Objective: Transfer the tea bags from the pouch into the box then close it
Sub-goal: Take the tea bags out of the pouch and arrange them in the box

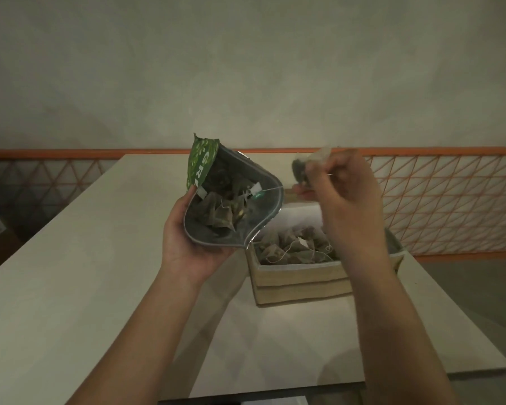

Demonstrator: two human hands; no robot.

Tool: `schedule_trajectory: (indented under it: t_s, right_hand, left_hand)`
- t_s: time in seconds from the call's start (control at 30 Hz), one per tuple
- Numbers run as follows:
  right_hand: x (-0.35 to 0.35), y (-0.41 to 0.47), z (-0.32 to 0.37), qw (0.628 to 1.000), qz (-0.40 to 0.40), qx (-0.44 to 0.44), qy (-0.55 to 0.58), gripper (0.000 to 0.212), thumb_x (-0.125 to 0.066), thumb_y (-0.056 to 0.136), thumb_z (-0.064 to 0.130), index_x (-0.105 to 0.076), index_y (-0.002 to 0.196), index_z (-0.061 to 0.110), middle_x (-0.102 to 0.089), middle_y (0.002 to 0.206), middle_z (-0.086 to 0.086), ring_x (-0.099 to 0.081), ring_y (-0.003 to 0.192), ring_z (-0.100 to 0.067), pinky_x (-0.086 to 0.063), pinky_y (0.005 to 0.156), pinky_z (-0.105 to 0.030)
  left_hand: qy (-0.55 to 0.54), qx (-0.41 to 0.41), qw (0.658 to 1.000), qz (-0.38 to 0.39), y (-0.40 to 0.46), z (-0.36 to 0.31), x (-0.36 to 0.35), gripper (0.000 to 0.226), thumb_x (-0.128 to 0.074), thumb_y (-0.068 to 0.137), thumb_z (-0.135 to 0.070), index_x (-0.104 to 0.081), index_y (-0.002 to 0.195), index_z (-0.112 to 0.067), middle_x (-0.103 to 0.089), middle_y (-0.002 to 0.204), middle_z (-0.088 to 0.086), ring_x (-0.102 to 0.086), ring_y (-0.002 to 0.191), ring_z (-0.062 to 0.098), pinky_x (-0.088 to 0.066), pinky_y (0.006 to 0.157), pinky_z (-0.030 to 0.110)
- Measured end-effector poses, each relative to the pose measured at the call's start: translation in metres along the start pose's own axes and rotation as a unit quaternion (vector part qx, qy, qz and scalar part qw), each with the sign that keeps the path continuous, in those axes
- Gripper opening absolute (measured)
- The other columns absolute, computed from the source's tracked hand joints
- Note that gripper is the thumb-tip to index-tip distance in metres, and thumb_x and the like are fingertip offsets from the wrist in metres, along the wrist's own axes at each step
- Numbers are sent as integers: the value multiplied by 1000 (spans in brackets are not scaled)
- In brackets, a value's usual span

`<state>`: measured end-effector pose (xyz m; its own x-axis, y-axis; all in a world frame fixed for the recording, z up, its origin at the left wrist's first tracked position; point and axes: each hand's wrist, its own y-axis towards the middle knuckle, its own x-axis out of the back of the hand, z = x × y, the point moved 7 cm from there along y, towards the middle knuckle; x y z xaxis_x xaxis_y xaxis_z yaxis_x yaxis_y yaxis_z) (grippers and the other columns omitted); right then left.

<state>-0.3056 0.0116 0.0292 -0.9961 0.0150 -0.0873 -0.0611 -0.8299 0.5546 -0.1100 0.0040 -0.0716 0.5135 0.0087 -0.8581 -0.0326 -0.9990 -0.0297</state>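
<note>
Cradling the pouch [234,206] from below, the left hand [187,244] has its fingers curled round the base and its thumb up the green printed side, holding the mouth wide open and tilted toward the camera. Inside lie several tea bags in the pouch [219,213], tumbled together with white paper tags and thin strings among them; one string [270,188] runs taut from a tag across the silver rim toward the right.

Just right of the pouch's mouth, the right hand [342,194] is raised above the box, fingers bent and pinching a lifted tea bag [307,168], which is blurred. Whether the taut string belongs to that bag cannot be told for certain, though it looks likely.

Below that hand, the box [301,276] sits on the pale table [70,273], open, close to the table's right edge. A layer of tea bags in the box [292,247] already covers its floor, so the transfer looks partly done, with a fair share yet in the pouch. Behind the table runs an orange lattice railing [450,200].

The main risk seems to be tangled strings: if the taut one is caught on others, a pull could drag extra bags over the rim onto the table, or tear a tag free. The tilted pouch could spill too if the left hand's hold slackens. Loose strings draped over the box wall might later get trapped when it is closed.
</note>
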Motion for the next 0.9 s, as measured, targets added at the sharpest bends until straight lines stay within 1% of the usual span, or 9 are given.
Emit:
schedule_trajectory:
  t_s: [0.1, 0.23, 0.37, 0.43, 0.5, 0.57, 0.67, 0.8, 0.9]
  right_hand:
    - [24, 5, -5, 999, -51, -6, 13, 15, -62, 94, 11, -52, 83, 15, -62, 86, -12, -67, 77, -24, -59, 75, -48]
    - [48, 1, -8, 989, -138, 8, 62, 17, -55, 98, 10, -47, 85, 17, -57, 87, -6, -62, 73, -23, -55, 64, -29]
    - [68, -5, -4, 969, -229, 60, 65, 17, -50, 99, 10, -44, 87, 20, -51, 88, -3, -56, 79, -30, -53, 63, -26]
    - [67, -2, -9, 977, -205, 59, 29, 17, -54, 97, 10, -45, 87, 20, -57, 90, -11, -60, 78, -30, -52, 63, -28]
    - [54, 2, -22, 992, -124, 18, -34, 17, -60, 94, 12, -48, 87, 22, -65, 95, -17, -68, 81, -26, -52, 65, -31]
    - [43, 0, -38, 991, -60, -25, -119, 16, -64, 92, 15, -51, 94, 25, -68, 95, -8, -69, 80, -18, -54, 64, -29]
    - [32, -5, -58, 970, 12, -69, -231, 21, -63, 92, 16, -58, 110, 26, -64, 91, 7, -62, 70, -1, -46, 53, -15]
    - [17, -13, -73, 948, 82, -79, -297, 25, -59, 95, 24, -64, 120, 27, -62, 108, 7, -62, 90, -9, -44, 65, -6]
    - [11, -17, -63, 966, 49, -37, -252, 26, -54, 94, 37, -69, 111, 26, -59, 109, 16, -55, 112, -20, -50, 92, -36]
  left_hand:
    - [7, -3, 1000, -3, -1, 2, -1, 49, -44, 98, -48, -78, 111, -15, -67, 129, 16, -69, 105, 36, -59, 86, 47]
    - [9, -4, 1000, -16, -1, 2, 0, 48, -45, 98, -48, -79, 107, -14, -66, 131, 14, -65, 112, 35, -53, 95, 44]
    - [10, -7, 1000, -4, -1, 2, -2, 48, -45, 97, -48, -79, 105, -15, -69, 123, 13, -70, 103, 34, -59, 86, 44]
    - [9, -10, 1000, -2, -1, 3, -2, 47, -46, 96, -47, -78, 109, -15, -68, 127, 14, -69, 105, 35, -59, 83, 45]
    - [9, -12, 1000, -1, 0, 2, -2, 47, -46, 97, -47, -76, 113, -16, -65, 131, 14, -67, 108, 35, -59, 85, 46]
    - [9, -16, 1000, -5, 0, 2, -1, 46, -47, 96, -47, -76, 113, -16, -65, 133, 13, -67, 108, 35, -57, 89, 46]
    - [13, -17, 1000, -7, 0, 2, -2, 48, -46, 97, -48, -79, 107, -15, -68, 128, 14, -70, 104, 35, -56, 90, 46]
    - [14, -16, 1000, -9, 0, 2, -2, 50, -44, 98, -48, -79, 105, -13, -70, 123, 15, -72, 100, 36, -58, 87, 47]
    - [14, -12, 1000, -7, -2, 4, -3, 51, -44, 98, -48, -80, 102, -12, -71, 120, 15, -72, 98, 35, -59, 84, 47]
